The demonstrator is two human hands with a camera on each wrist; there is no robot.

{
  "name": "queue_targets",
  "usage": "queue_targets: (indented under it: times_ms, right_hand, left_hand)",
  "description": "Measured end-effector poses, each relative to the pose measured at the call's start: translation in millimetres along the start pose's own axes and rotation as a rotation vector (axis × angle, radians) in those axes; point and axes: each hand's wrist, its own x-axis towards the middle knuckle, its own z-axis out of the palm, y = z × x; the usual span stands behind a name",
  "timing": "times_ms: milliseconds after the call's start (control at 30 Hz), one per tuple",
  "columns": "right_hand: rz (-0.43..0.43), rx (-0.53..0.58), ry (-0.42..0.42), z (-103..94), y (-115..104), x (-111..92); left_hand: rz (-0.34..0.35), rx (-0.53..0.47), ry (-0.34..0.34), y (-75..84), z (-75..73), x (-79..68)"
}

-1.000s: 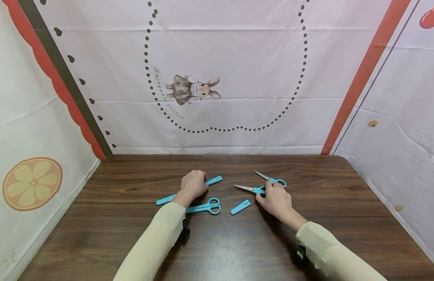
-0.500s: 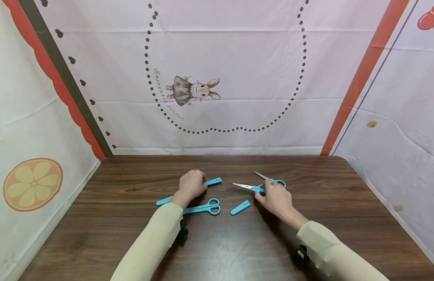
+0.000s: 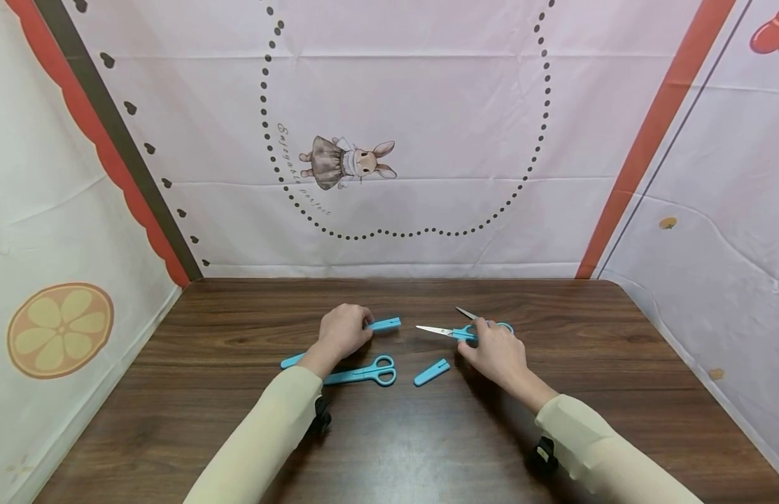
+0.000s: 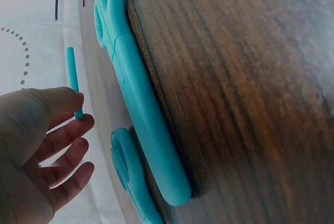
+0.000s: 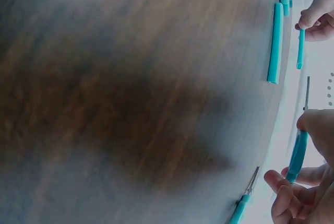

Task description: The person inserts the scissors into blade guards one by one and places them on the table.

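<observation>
Nearest the person on the wooden table [image 3: 389, 434] lies the loose cap [image 3: 432, 372]; just left of it are the handles of the capped scissors [image 3: 359, 375], and farther left of it, partly hidden by the left arm [image 3: 263, 427], a second, seemingly capped pair [image 3: 292, 360]. Beyond the loose cap and to its left, the left hand [image 3: 344, 330] pinches the held cap [image 3: 385, 325] between thumb and fingers, slotted end facing right. Beyond the loose cap and to its right, the right hand [image 3: 497, 353] grips the blue handles of the held scissors [image 3: 451, 333], whose blades point left and look closed together; whether a finger passes through a loop cannot be told. Tip and cap mouth are near but apart, so the step in hand appears to be bringing the blades into the cap. To do it well, the person should turn both into one line, since they stand at a slight angle, keep the blades together and the left fingertips back from the mouth, then slide straight without twisting. Farther off, right of the loose cap, the bare scissors [image 5: 240, 207] lie beside the right hand, so its knuckles need care.
</observation>
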Motion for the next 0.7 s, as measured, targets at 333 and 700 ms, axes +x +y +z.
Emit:
queue_targets:
  times_ms: [333, 700]
  right_hand:
    - [-0.025, 0.011, 0.025, -1.9, 0, 0]
    - [-0.057, 0.017, 0.021, -3.6, -2, 1]
  left_hand:
    - [0.074, 0.015, 0.034, 3.9, -4.0, -8.8]
    - [0.12, 0.017, 0.063, 2.4, -5.8, -16.1]
